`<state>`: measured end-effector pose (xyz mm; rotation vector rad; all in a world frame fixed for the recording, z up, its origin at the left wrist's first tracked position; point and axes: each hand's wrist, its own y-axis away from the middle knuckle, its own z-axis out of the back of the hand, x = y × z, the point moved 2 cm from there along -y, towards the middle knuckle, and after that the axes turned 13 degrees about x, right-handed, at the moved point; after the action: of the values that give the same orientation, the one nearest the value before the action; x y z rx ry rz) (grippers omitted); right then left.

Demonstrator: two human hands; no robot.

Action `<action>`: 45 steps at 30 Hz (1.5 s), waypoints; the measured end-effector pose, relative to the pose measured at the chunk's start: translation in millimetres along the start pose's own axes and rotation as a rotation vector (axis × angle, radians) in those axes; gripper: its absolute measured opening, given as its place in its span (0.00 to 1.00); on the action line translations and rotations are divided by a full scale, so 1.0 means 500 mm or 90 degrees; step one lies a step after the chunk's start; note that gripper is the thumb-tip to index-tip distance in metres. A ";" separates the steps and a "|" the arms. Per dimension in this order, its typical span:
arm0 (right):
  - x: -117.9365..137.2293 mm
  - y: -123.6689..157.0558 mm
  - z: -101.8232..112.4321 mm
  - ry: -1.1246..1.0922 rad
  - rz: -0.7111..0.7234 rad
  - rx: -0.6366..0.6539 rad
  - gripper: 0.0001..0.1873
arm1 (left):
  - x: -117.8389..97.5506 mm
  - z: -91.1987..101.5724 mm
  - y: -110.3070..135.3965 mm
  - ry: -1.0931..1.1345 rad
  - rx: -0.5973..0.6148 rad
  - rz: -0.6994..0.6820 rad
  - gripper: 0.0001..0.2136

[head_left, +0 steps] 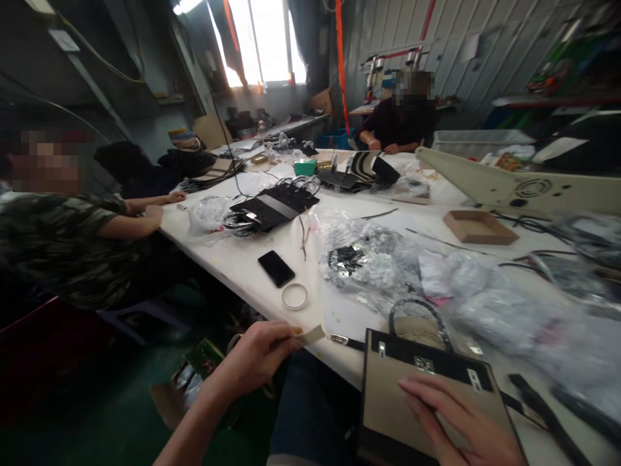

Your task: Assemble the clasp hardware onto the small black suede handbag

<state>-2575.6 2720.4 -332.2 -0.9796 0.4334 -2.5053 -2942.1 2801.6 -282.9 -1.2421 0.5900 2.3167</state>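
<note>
My left hand (pixel 266 349) is closed in a pinch on a small flat beige strip (pixel 313 334) at the table's near edge. My right hand (pixel 451 417) rests with fingers stretched out over the front of a beige and black handbag (pixel 385 401). Metal fittings (pixel 424 365) show on the bag's dark upper band, and its curved handle (pixel 420 301) stands behind. A black strap with a metal end (pixel 341 338) sticks out on the bag's left side. Another dark strap (pixel 543 408) lies to the right.
On the white table (pixel 223 255) lie a black phone (pixel 276 268), a ring-shaped roll (pixel 295 296), plastic bags with small metal parts (pixel 347 259), black bag pieces (pixel 276 206) and a cardboard tray (pixel 479 228). One person (pixel 63 239) sits left, another (pixel 402 123) at the far end.
</note>
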 end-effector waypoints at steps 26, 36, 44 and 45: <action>-0.023 0.044 0.058 -0.198 -0.413 -0.019 0.16 | -0.108 -0.281 -0.222 0.184 0.346 -0.019 0.22; -0.105 -0.003 -0.021 -0.034 -0.454 -0.089 0.28 | -0.107 -0.297 -0.354 -0.279 0.132 0.094 0.19; -0.110 -0.005 -0.019 -0.026 -0.463 -0.077 0.24 | -0.108 -0.296 -0.371 -0.285 0.158 0.111 0.17; -0.109 -0.007 -0.020 -0.012 -0.459 -0.069 0.22 | -0.109 -0.296 -0.371 -0.287 0.157 0.112 0.17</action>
<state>-2547.3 2751.2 -368.8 -1.3924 0.2310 -3.1208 -2712.6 2859.6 -340.9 -0.5488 0.8132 2.4618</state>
